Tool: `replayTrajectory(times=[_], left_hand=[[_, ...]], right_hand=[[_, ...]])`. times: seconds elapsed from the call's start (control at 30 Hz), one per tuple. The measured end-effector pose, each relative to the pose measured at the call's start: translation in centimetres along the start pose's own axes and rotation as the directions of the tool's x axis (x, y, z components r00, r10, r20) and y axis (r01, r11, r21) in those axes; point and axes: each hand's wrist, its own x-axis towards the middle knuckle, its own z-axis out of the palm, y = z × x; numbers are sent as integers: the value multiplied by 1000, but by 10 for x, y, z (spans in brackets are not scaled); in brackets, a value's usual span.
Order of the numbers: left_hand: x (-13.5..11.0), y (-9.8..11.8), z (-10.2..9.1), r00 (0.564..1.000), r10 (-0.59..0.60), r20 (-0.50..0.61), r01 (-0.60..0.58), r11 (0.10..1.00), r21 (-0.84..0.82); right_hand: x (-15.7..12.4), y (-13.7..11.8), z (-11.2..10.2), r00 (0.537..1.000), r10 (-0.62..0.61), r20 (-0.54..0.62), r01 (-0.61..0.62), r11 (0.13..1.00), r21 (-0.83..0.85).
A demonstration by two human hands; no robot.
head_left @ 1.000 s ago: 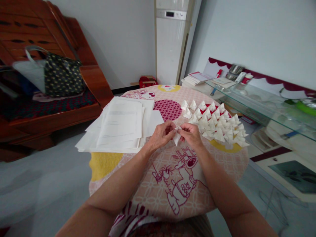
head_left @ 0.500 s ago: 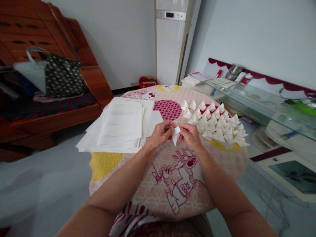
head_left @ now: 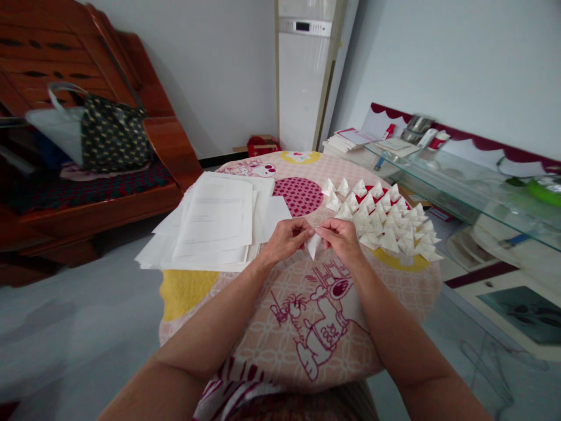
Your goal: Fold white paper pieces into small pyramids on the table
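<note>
Both my hands pinch one small folded white paper piece (head_left: 312,245) above the middle of a round table with a pink cartoon cloth (head_left: 307,327). My left hand (head_left: 286,238) grips its left side and my right hand (head_left: 340,238) grips its right side, fingers closed on the paper. Just right of my hands lie several finished folded white paper triangles (head_left: 382,219) in rows. A stack of white paper sheets (head_left: 214,225) lies to the left on the table.
A wooden bench (head_left: 100,193) with a dark patterned bag (head_left: 111,134) stands at the left. A white standing air conditioner (head_left: 304,76) is at the back. A glass shelf (head_left: 460,175) with books and small items runs along the right wall.
My fingers have shifted slightly on the paper piece, pressing its top fold closer together. Everything else has stayed in place.
</note>
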Motion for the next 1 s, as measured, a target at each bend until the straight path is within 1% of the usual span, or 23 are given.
replayTrajectory(times=[0.1,0.17,0.23,0.33,0.43,0.5,0.6,0.63,0.7,0.83,0.93,1.0], left_hand=[[0,-2,-1,1000,9,20,-9,999,34],[0,-2,-1,1000,20,20,-21,999,34],[0,-2,-1,999,28,32,-29,999,15],[2,-1,-5,996,20,82,-18,999,-28],[4,0,-13,993,6,121,-2,1000,-28],[4,-1,-17,987,-21,162,30,998,-53],[4,-2,-21,962,-100,252,143,977,-157],[4,-2,-21,957,-122,265,177,964,-196],[3,-1,-21,959,-153,240,217,939,-268],[3,-2,-26,970,-204,130,237,908,-346],[4,-3,-31,971,-202,125,236,878,-417],[2,-2,-32,972,-185,142,232,829,-509]], right_hand=[[1,4,0,1000,28,7,-28,999,37],[1,4,-1,998,46,39,-48,997,64],[1,2,-1,997,63,42,-67,993,100],[1,-2,-3,993,113,-22,-107,975,194],[1,-4,-6,984,156,-82,-128,952,279],[3,-4,-8,980,167,-106,-126,940,317],[5,-2,-9,978,171,-118,-114,917,382],[6,-1,-9,979,170,-116,-110,909,403],[7,1,-9,981,167,-100,-111,900,421],[8,8,-11,983,177,-55,-142,909,392],[9,12,-11,981,176,-84,-127,902,414],[11,13,-10,977,169,-128,-94,886,454]])
